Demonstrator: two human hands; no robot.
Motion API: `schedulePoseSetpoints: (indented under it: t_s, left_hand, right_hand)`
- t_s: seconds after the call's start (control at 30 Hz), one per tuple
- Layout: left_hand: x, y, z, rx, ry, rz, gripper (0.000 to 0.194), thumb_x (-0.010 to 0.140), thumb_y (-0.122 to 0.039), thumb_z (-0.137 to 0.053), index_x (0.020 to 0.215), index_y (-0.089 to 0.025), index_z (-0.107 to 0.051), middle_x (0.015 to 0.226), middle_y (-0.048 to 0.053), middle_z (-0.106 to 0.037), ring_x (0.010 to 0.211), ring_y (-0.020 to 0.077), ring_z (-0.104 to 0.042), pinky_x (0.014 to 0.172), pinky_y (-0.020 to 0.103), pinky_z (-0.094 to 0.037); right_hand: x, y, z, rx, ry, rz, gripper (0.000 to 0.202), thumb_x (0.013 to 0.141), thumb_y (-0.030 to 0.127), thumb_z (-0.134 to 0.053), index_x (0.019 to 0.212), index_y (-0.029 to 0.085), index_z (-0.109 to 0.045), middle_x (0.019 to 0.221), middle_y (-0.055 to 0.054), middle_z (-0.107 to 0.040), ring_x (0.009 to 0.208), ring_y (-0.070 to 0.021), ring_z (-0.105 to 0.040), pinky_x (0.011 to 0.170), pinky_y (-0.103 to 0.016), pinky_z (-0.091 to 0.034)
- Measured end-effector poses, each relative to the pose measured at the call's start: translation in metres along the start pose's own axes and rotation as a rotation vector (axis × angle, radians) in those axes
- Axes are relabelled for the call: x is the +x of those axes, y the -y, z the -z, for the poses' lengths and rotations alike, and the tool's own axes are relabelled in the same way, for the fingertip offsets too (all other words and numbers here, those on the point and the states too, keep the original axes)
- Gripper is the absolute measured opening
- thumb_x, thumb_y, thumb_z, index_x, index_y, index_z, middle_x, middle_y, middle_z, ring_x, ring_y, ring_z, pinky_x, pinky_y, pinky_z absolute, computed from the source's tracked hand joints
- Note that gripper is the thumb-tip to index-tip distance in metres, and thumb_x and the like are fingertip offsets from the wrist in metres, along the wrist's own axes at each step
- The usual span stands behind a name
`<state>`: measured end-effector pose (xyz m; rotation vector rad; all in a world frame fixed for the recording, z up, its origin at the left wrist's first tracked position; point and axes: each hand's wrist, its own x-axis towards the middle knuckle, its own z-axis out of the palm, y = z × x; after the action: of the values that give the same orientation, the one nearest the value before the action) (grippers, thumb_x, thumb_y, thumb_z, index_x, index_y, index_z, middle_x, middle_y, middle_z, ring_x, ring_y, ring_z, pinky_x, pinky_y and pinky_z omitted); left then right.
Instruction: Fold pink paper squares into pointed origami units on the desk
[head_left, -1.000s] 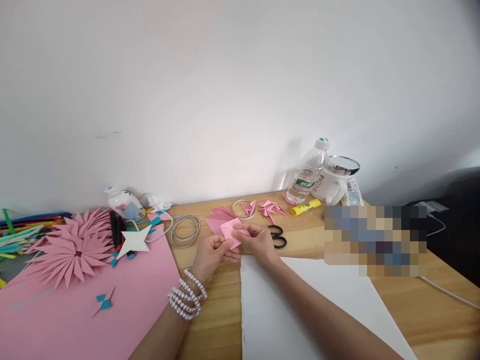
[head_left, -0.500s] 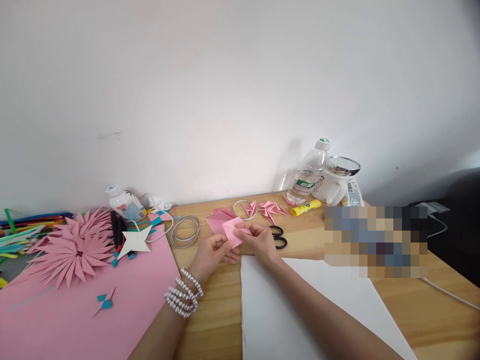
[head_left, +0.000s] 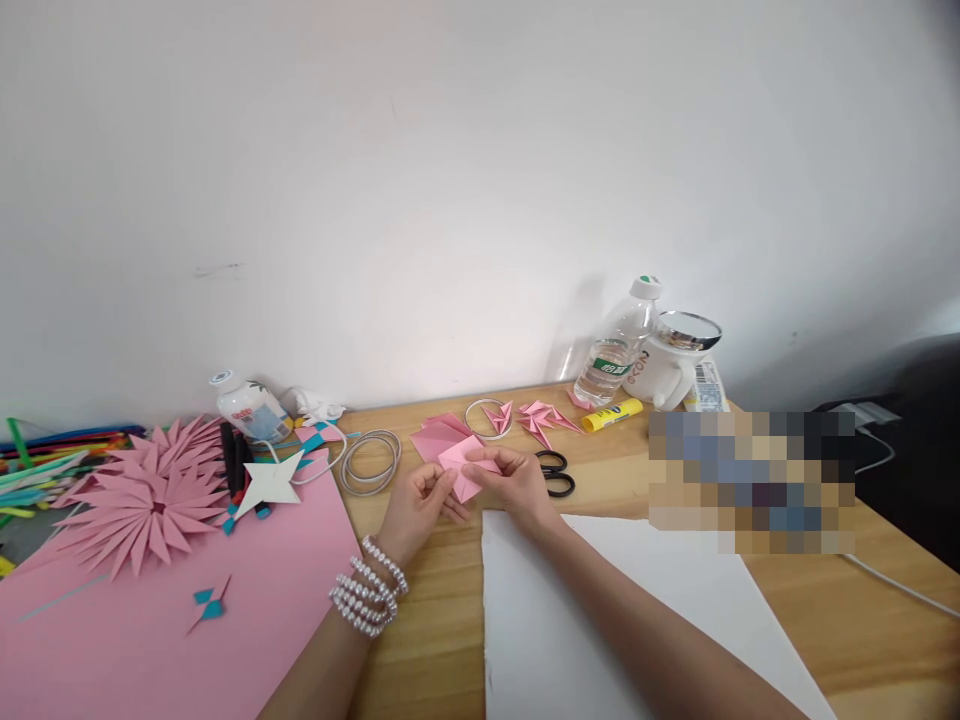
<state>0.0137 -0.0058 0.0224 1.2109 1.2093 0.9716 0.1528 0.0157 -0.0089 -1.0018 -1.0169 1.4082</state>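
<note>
Left hand (head_left: 421, 505) and right hand (head_left: 519, 488) pinch one folded paper (head_left: 459, 459); one glue stick (head_left: 612, 415), one pair of scissors (head_left: 555, 472) lie near; the paper looks pink, sharp-cornered

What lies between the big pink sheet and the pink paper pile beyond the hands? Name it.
A silver-coloured coil: the head view shows it between the pink sheet and the pink paper pile.

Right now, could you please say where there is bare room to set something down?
Bare wood shows nearer than the left hand, between the flat pink paper and flat white sheet, and between the black scissor handles and blurred patch. It is crowded near the white wall, with pointed pink paper pieces and yellow glue stick, and around spiky pink paper rosettes.
</note>
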Motion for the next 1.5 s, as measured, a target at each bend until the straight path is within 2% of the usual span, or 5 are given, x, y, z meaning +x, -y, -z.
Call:
schedulePoseSetpoints:
  t_s: [0.53,0.9,1.1,1.27,1.5]
  left_hand:
    - [-0.001,0.002,0.003,0.094,-0.099,-0.171,0.031,0.069,-0.042,-0.056,0.055,-0.015,-0.055,0.049,0.001,-0.058,0.048,0.0178,-0.060,0.045,0.028,-0.050]
    - [0.003,0.005,0.003,0.028,-0.033,0.007,0.030,0.067,-0.043,-0.059,0.060,-0.014,-0.058,0.049,0.001,-0.061,0.045,0.0188,-0.061,0.042,0.027,-0.050]
    - [0.004,0.009,0.003,0.005,-0.086,-0.056,0.027,0.066,-0.040,-0.061,0.059,-0.013,-0.060,0.052,0.001,-0.061,0.050,0.0174,-0.060,0.049,0.030,-0.052]
    - [0.003,0.007,0.002,-0.045,-0.051,0.015,0.028,0.062,-0.039,-0.064,0.064,-0.011,-0.062,0.057,0.003,-0.062,0.052,0.0165,-0.058,0.048,0.028,-0.050]
    - [0.006,0.014,0.006,-0.038,-0.229,-0.062,0.027,0.059,-0.037,-0.067,0.057,-0.011,-0.060,0.051,-0.001,-0.054,0.048,0.0100,-0.048,0.043,0.020,-0.040]
  right_hand:
    - [0.001,-0.003,0.000,-0.006,0.078,0.014,0.025,0.053,0.028,-0.073,0.072,0.014,-0.067,0.061,0.000,-0.062,0.054,-0.0105,-0.053,0.054,-0.024,-0.042]
    - [-0.004,0.002,-0.003,-0.041,0.233,0.022,0.025,0.062,0.033,-0.067,0.077,0.014,-0.062,0.066,-0.001,-0.059,0.049,-0.0109,-0.053,0.046,-0.026,-0.048]
    - [-0.003,-0.003,-0.004,-0.044,0.155,0.149,0.029,0.056,0.031,-0.072,0.072,0.018,-0.051,0.063,0.003,-0.054,0.055,-0.0105,-0.052,0.047,-0.021,-0.046]
    - [-0.003,-0.006,-0.003,-0.146,0.159,0.161,0.024,0.057,0.031,-0.071,0.069,0.017,-0.056,0.067,0.000,-0.057,0.056,-0.0128,-0.055,0.049,-0.024,-0.046]
    - [-0.001,-0.005,-0.003,-0.057,0.219,0.144,0.031,0.064,0.031,-0.066,0.091,0.018,-0.057,0.087,-0.004,-0.062,0.074,-0.0152,-0.059,0.065,-0.027,-0.048]
